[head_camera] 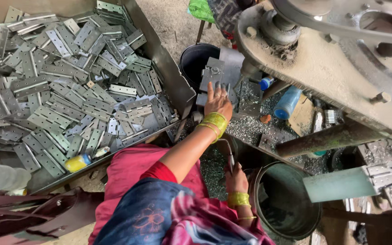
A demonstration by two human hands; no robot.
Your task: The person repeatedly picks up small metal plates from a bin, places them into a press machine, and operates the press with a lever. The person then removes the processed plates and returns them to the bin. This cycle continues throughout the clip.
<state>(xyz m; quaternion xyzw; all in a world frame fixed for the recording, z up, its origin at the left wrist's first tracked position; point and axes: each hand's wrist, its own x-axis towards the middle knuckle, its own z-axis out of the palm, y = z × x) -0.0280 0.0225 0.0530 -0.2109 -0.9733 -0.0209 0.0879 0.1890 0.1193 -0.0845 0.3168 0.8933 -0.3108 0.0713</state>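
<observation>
My left hand [218,100] lies flat on the metal jig [215,75], boxed in tight: the drill spindle [249,68] hangs just to its right, the heavy machine head [323,63] overhangs everything beyond, and the black bucket [195,61] closes off the far side. To the left, the wall of the hinge tray [171,77] blocks sideways travel; I can only pull back along my own forearm. My right hand [236,178] grips a thin lever [229,154], wedged between my lap and the rim of the green drum [286,204]. The rusty bar [332,138] slants across the right. The shavings-strewn patch [243,127] between my hands is the one open gap.
</observation>
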